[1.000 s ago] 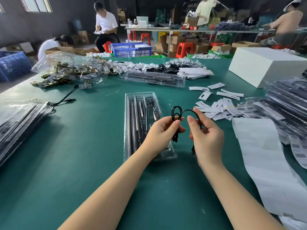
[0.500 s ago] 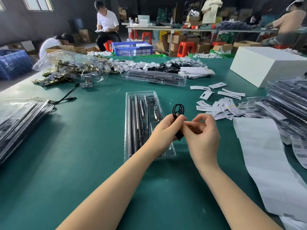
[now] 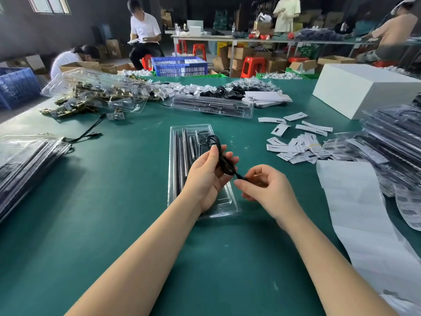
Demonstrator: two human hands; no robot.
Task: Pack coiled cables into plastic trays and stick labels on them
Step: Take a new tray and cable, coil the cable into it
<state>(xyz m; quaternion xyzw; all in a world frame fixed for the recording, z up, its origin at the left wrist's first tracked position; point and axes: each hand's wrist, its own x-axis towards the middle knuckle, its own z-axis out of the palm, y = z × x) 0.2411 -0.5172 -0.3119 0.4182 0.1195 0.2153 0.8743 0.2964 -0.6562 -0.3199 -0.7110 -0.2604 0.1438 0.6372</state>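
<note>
At frame centre, above the clear plastic tray (image 3: 182, 142) on the green table (image 3: 114, 201), the left hand (image 3: 206, 176) grips the coiled thin black cable (image 3: 222, 156) with curled fingers, while the right hand (image 3: 265, 185) pinches its lower end.

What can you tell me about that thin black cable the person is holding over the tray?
The black cable is thin and glossy, wound into a narrow coil with a loop standing up at the top. The left hand grips the coil between thumb and fingers; the right hand pinches the end that sticks out at the bottom. It hangs above the clear plastic tray, not yet laid in it.
</note>
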